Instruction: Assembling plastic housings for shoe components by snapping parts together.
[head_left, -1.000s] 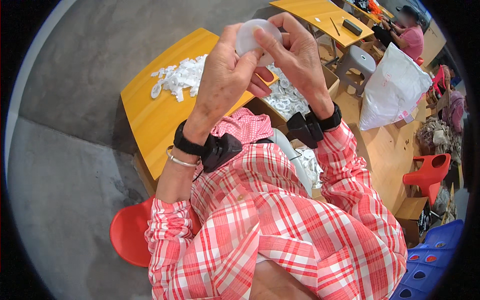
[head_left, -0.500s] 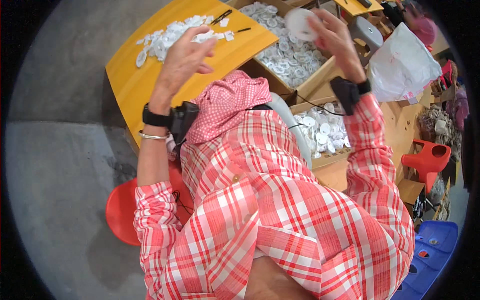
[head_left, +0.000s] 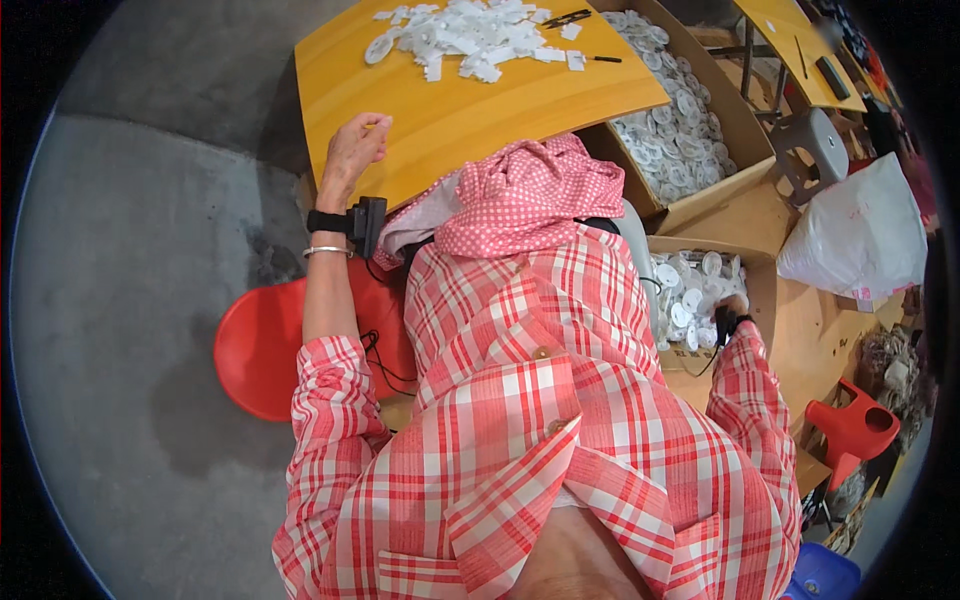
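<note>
My left hand (head_left: 357, 155) is raised beside the near left edge of the yellow table (head_left: 450, 125), its fingers curled together and nothing visible in them. Down at my right, my right hand (head_left: 736, 303) reaches into a small cardboard box (head_left: 762, 275) of white plastic discs (head_left: 690, 300). Its fingers are hidden among the discs, so what they hold cannot be seen. A pile of small white plastic pieces (head_left: 470, 35) lies on the table. Near it are a black hand tool (head_left: 567, 18) and a thin black stick-like tool (head_left: 606, 59).
A larger cardboard box (head_left: 715, 195) full of clear and white round pieces stands right of the table. Beyond it are a grey stool (head_left: 812, 150) and a white sack (head_left: 860, 235). A pink dotted cloth (head_left: 535, 205) covers my lap. A red stool (head_left: 265, 350) is at left, another red stool (head_left: 850, 430) at right.
My right hand has come down from above the large box into the small box; the white disc it held no longer shows in it. My left hand has drawn back and its fingers have curled.
</note>
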